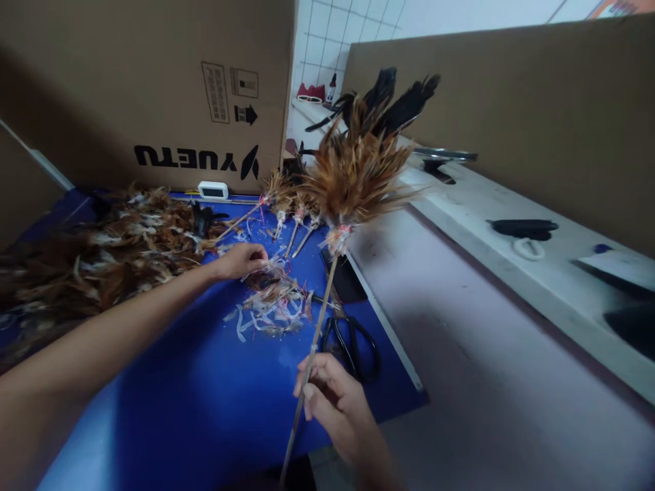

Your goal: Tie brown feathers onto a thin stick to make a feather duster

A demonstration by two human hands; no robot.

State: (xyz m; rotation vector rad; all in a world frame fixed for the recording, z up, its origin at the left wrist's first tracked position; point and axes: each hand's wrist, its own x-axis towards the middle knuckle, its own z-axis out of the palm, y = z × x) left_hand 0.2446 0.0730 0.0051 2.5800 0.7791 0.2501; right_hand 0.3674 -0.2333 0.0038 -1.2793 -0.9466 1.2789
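Note:
My right hand (335, 402) grips the thin stick of a feather duster (355, 170), thumb and fingers closed around it. The duster stands tilted, its brown and black feathers at the top, with pale and pink wrapping (338, 239) below them. Over a small heap of plastic strips and loose feathers (279, 303) is my left hand (243, 260), its fingers curled together. Whatever those fingers hold, if anything, is too small to make out. Black-handled scissors (353, 348) lie beside the stick, close to my right hand.
A big pile of brown feathers (117, 252) covers the left of the blue table (205, 402). Several smaller dusters (299, 211) lie at the back near a white device (213, 190). A dark phone (351, 279) is by the table's right edge. Cardboard (153, 82) stands behind.

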